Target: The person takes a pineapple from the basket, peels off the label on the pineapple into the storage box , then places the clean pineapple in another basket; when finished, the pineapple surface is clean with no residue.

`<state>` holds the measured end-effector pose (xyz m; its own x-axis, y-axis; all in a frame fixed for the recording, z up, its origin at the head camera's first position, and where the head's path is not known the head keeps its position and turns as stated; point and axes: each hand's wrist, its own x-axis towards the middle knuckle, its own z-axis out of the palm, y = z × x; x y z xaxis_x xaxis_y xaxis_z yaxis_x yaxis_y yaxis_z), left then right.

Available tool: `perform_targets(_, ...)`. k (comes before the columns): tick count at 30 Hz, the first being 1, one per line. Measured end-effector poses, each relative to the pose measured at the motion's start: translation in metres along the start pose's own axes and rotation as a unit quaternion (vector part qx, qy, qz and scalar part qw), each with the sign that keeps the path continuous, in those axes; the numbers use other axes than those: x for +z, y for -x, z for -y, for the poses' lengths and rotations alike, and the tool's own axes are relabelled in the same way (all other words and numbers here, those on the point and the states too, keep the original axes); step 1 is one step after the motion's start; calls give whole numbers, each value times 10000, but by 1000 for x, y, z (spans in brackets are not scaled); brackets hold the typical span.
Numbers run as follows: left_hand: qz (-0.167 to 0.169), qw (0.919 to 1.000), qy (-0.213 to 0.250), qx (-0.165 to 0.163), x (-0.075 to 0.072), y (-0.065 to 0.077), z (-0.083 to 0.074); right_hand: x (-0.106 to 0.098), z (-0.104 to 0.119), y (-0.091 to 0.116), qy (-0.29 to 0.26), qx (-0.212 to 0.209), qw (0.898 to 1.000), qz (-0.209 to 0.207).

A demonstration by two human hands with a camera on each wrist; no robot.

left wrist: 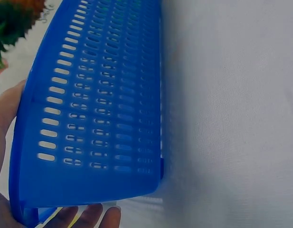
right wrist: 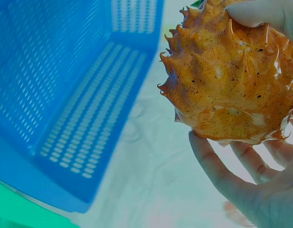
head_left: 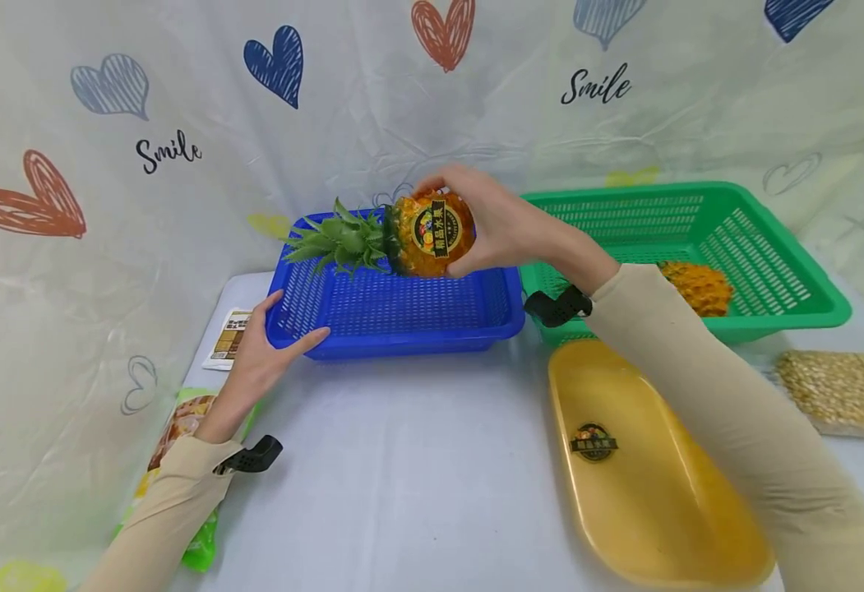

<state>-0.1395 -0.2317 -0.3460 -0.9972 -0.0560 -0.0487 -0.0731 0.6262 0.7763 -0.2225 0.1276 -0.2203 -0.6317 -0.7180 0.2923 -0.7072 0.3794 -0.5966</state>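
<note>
My right hand (head_left: 501,222) grips an orange pineapple (head_left: 411,247) around its base and holds it sideways above the blue plastic basket (head_left: 409,341). Its green leaves point left, and a round black-and-gold label faces up. The right wrist view shows the pineapple's spiky base (right wrist: 227,90) close up, thumb on one side and fingers on the other. At the basket's left front corner, my left hand (head_left: 260,362) holds the rim. In the left wrist view, fingertips (left wrist: 110,218) show at the end of the blue basket wall (left wrist: 94,183).
A green basket (head_left: 794,316) at right contains a bumpy orange fruit (head_left: 698,288). Nearer stands a yellow tray (head_left: 624,501), partly behind my right sleeve. A bag of grains (head_left: 838,386) lies far right. Left are a white packet (head_left: 226,339) and a green bag (head_left: 198,547).
</note>
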Motion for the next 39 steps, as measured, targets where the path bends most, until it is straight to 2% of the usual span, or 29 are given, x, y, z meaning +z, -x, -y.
perform_targets(3,47,9999,-82,-63,-1,0,2,1,17,15,208,-421,9989,-47)
perform_targets(6,78,9999,-92,-70,-3,0,5,4,32,30,270,-652,9975,10)
perform_targets(9,56,9995,251,197,-3,-3,9,9,44,42,200,-814,9965,50)
perform_targets(11,53,9970,593,492,-3,-4,13,14,50,50,79,-922,9957,105)
perform_targets(14,104,9953,783,563,-2,-6,17,22,57,62,-134,-968,9949,252)
perform_targets(19,135,9998,141,75,-1,-5,15,35,63,83,-450,-801,9940,590)
perform_targets(21,112,9999,9,-3,-1,-4,14,39,63,90,-566,-686,9936,701)
perform_targets(26,58,9999,140,9,-1,-3,10,48,56,104,-713,-393,9930,854)
perform_targets(33,32,9999,142,25,0,-4,5,62,47,120,-345,99,9932,1107)
perform_targets(39,20,9998,182,45,0,-2,2,79,36,127,-50,60,9924,1231)
